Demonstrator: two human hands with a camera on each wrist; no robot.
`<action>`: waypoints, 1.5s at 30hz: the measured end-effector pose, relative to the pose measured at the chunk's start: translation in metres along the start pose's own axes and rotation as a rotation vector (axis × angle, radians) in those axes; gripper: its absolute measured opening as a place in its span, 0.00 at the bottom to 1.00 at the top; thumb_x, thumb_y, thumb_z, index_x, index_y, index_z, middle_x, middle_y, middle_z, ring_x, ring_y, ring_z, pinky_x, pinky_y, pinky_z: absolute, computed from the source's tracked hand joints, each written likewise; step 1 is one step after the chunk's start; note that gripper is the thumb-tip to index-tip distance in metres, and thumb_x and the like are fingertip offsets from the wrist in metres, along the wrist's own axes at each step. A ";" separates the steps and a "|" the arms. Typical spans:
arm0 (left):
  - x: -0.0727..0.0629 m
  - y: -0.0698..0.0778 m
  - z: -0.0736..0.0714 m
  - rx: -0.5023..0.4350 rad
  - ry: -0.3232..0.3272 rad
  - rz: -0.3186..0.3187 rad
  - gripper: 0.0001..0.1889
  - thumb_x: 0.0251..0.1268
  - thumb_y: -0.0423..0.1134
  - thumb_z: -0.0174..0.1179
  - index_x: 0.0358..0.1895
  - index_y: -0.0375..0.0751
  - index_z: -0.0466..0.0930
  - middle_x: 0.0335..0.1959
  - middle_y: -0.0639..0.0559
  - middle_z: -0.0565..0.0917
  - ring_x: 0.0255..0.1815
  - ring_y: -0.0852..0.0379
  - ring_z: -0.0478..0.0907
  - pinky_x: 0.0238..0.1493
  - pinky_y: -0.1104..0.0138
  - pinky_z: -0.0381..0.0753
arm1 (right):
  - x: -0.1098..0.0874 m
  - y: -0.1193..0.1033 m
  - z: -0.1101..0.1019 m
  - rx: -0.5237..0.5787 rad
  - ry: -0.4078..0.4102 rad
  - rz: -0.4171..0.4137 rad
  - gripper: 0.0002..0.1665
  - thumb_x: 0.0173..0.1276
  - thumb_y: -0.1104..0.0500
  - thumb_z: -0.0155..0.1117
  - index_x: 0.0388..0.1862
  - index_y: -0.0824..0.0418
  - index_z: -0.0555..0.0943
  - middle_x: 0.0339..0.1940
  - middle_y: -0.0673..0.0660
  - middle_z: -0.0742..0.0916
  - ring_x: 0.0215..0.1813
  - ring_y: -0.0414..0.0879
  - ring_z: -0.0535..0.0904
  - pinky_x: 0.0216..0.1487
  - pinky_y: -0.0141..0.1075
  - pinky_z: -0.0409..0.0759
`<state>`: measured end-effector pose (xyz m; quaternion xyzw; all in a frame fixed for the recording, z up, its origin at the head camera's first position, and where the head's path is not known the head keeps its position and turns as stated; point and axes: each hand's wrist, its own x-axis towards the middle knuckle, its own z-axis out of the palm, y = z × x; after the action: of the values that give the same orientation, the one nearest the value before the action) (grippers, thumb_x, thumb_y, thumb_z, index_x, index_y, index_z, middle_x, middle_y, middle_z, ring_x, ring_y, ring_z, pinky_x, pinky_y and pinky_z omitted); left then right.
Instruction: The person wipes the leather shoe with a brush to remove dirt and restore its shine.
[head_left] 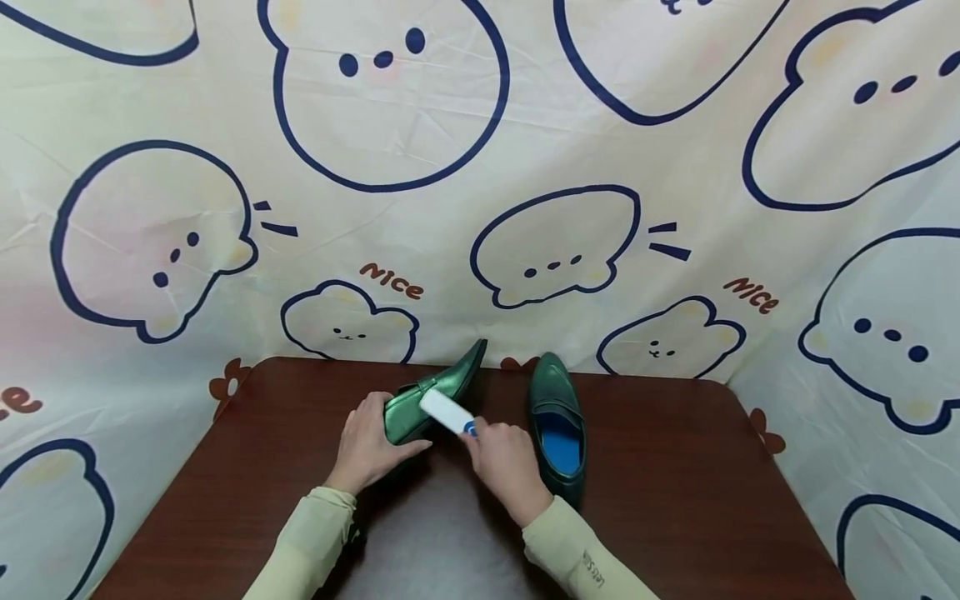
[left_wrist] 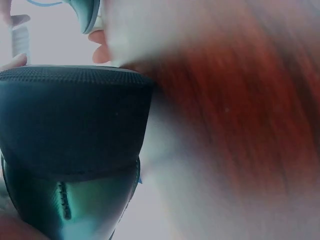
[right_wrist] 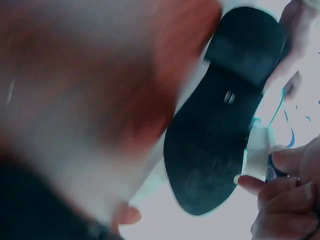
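Observation:
A shiny green loafer (head_left: 442,383) with a pointed toe is raised off the tabletop, toe pointing away and to the right. My left hand (head_left: 372,446) grips it around the heel end. Between the thumb and fingers of my right hand (head_left: 512,467) is a white oblong tool (head_left: 447,411) with a blue mark near the grip. The tool lies against the loafer's right side; its working face is hidden. In the right wrist view the loafer's black sole (right_wrist: 215,135) shows. The left wrist view shows its dark heel (left_wrist: 75,120) close up.
The matching green loafer (head_left: 555,383), with a blue insole, stands upright just right of my right hand. Both are over a dark brown wooden table (head_left: 675,467). A pale cartoon-printed cloth (head_left: 435,242) hangs behind the table and along its sides.

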<state>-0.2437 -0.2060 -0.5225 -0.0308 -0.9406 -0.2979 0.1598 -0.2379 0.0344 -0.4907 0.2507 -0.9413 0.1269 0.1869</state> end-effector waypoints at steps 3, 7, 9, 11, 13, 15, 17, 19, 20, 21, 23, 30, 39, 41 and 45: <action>0.001 -0.001 -0.001 -0.007 -0.009 -0.025 0.49 0.43 0.62 0.81 0.63 0.36 0.69 0.51 0.42 0.79 0.47 0.47 0.73 0.50 0.53 0.72 | 0.002 0.005 -0.004 -0.065 0.069 0.068 0.16 0.71 0.48 0.71 0.39 0.62 0.85 0.21 0.56 0.87 0.16 0.47 0.78 0.17 0.35 0.74; 0.001 -0.002 -0.001 -0.006 -0.017 -0.037 0.49 0.43 0.62 0.81 0.63 0.37 0.69 0.52 0.43 0.79 0.48 0.48 0.73 0.50 0.53 0.72 | 0.003 0.004 -0.009 -0.021 0.048 0.050 0.17 0.72 0.48 0.71 0.39 0.63 0.85 0.22 0.56 0.87 0.16 0.45 0.78 0.18 0.33 0.75; 0.001 -0.002 0.000 -0.006 -0.018 -0.030 0.48 0.43 0.62 0.82 0.63 0.37 0.69 0.52 0.43 0.79 0.47 0.48 0.73 0.50 0.53 0.72 | 0.002 0.001 -0.010 0.034 -0.008 0.008 0.17 0.73 0.48 0.69 0.41 0.62 0.85 0.24 0.55 0.88 0.18 0.42 0.78 0.20 0.32 0.76; 0.000 -0.001 0.000 -0.008 -0.015 -0.015 0.48 0.43 0.61 0.82 0.62 0.36 0.70 0.52 0.43 0.80 0.47 0.47 0.73 0.51 0.53 0.72 | 0.001 -0.002 -0.010 0.087 -0.073 -0.039 0.16 0.74 0.47 0.68 0.43 0.60 0.86 0.26 0.53 0.89 0.21 0.40 0.78 0.23 0.31 0.76; 0.000 0.000 0.001 -0.009 -0.005 -0.001 0.47 0.42 0.59 0.83 0.61 0.36 0.70 0.51 0.43 0.80 0.48 0.47 0.74 0.52 0.52 0.72 | 0.000 -0.005 -0.009 0.135 -0.134 -0.076 0.16 0.75 0.47 0.67 0.45 0.59 0.87 0.29 0.51 0.90 0.23 0.38 0.78 0.26 0.30 0.77; 0.000 0.001 0.001 -0.010 0.007 0.008 0.47 0.41 0.58 0.84 0.60 0.35 0.71 0.51 0.42 0.80 0.48 0.46 0.74 0.53 0.52 0.73 | 0.000 -0.007 -0.008 0.160 -0.166 -0.096 0.16 0.75 0.47 0.67 0.46 0.58 0.87 0.30 0.51 0.91 0.25 0.38 0.79 0.28 0.31 0.78; 0.000 0.001 0.002 -0.009 0.013 0.014 0.46 0.41 0.58 0.84 0.60 0.35 0.71 0.51 0.42 0.80 0.48 0.46 0.75 0.52 0.52 0.73 | 0.001 -0.007 -0.007 0.176 -0.177 -0.093 0.15 0.75 0.47 0.67 0.46 0.57 0.88 0.31 0.50 0.91 0.25 0.38 0.80 0.28 0.31 0.78; 0.000 0.002 0.003 -0.008 0.008 0.013 0.46 0.41 0.59 0.83 0.60 0.36 0.71 0.51 0.43 0.80 0.48 0.47 0.74 0.52 0.53 0.72 | 0.002 -0.006 -0.006 0.167 -0.167 -0.077 0.15 0.74 0.47 0.68 0.46 0.57 0.88 0.31 0.51 0.91 0.26 0.39 0.81 0.28 0.32 0.79; 0.000 0.002 0.003 -0.007 0.005 0.011 0.46 0.42 0.59 0.83 0.60 0.36 0.71 0.51 0.43 0.80 0.48 0.47 0.74 0.52 0.53 0.72 | 0.002 -0.005 -0.006 0.154 -0.159 -0.062 0.15 0.74 0.47 0.68 0.45 0.57 0.88 0.31 0.51 0.91 0.25 0.39 0.81 0.28 0.32 0.78; 0.000 0.001 0.003 -0.009 0.003 0.006 0.47 0.42 0.60 0.83 0.60 0.36 0.71 0.51 0.43 0.80 0.47 0.47 0.74 0.51 0.53 0.72 | 0.002 -0.003 -0.007 0.137 -0.147 -0.042 0.16 0.74 0.47 0.68 0.45 0.58 0.88 0.31 0.52 0.91 0.25 0.40 0.81 0.27 0.32 0.79; 0.000 0.001 0.003 -0.012 -0.004 -0.008 0.47 0.43 0.61 0.82 0.61 0.37 0.70 0.51 0.44 0.79 0.48 0.48 0.73 0.50 0.53 0.71 | 0.003 0.003 -0.008 0.102 -0.114 0.000 0.17 0.73 0.47 0.69 0.45 0.60 0.88 0.31 0.53 0.91 0.25 0.42 0.82 0.26 0.33 0.80; 0.002 0.002 -0.001 -0.010 -0.034 -0.028 0.47 0.44 0.60 0.82 0.62 0.37 0.69 0.51 0.43 0.79 0.47 0.47 0.73 0.50 0.53 0.71 | 0.001 0.013 -0.011 0.055 -0.026 0.093 0.17 0.70 0.49 0.73 0.45 0.62 0.88 0.30 0.56 0.91 0.23 0.46 0.83 0.24 0.36 0.81; 0.014 0.019 -0.004 0.009 -0.082 -0.013 0.37 0.58 0.55 0.75 0.62 0.34 0.73 0.51 0.41 0.82 0.44 0.47 0.76 0.48 0.50 0.76 | -0.001 0.010 -0.013 0.052 -0.073 0.092 0.20 0.71 0.47 0.71 0.46 0.63 0.86 0.30 0.56 0.90 0.23 0.45 0.83 0.25 0.35 0.82; 0.016 0.020 -0.001 0.019 -0.057 -0.014 0.33 0.61 0.57 0.73 0.59 0.35 0.75 0.46 0.43 0.82 0.40 0.49 0.76 0.44 0.54 0.75 | -0.001 0.011 -0.014 0.062 -0.080 0.093 0.20 0.72 0.47 0.70 0.46 0.63 0.86 0.29 0.56 0.89 0.22 0.44 0.81 0.24 0.34 0.80; 0.019 0.017 0.000 0.082 -0.016 0.029 0.26 0.64 0.57 0.71 0.49 0.40 0.76 0.35 0.48 0.80 0.32 0.54 0.71 0.37 0.61 0.69 | -0.001 0.012 -0.014 0.083 -0.082 0.087 0.19 0.74 0.47 0.67 0.46 0.63 0.84 0.27 0.55 0.88 0.20 0.43 0.77 0.23 0.32 0.76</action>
<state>-0.2592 -0.1929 -0.5066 -0.0404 -0.9527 -0.2566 0.1576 -0.2394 0.0490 -0.4800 0.2223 -0.9521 0.1635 0.1319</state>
